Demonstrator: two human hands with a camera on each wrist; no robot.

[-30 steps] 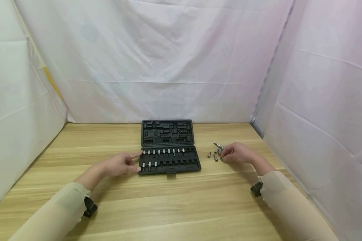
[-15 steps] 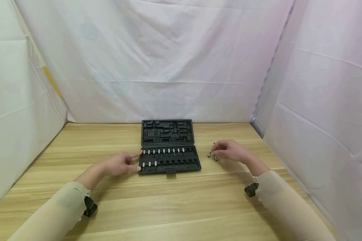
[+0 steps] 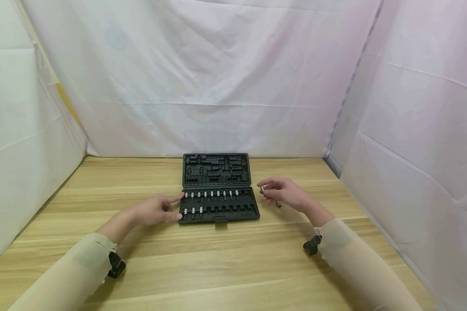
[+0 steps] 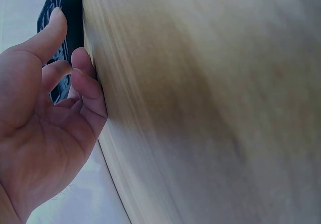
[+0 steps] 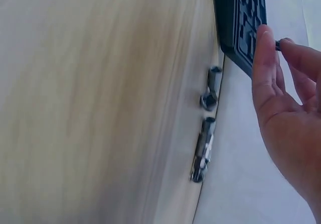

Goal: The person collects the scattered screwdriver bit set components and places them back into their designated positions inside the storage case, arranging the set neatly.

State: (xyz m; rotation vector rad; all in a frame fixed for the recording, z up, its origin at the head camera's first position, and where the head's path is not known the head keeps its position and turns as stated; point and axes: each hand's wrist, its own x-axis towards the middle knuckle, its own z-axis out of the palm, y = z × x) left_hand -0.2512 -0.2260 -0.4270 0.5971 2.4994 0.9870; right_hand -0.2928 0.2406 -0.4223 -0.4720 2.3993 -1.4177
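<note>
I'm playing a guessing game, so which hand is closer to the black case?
Left. The left hand touches the left edge of the case; the right hand, pinching a bit, is apart from it, off its right side.

Place: you are in a makeshift booth (image 3: 113, 86); whether home, lab or workshop lies beyond, the views cannot tell you.
Back wall: a creased white sheet (image 3: 210, 77) hangs behind your wood-grain tabletop (image 3: 218, 268).
Side walls: a left sheet (image 3: 19, 116) and a right sheet (image 3: 416, 125) flank you.
Tool case: your open black bit-socket case (image 3: 218, 186) is workshop ware.
</note>
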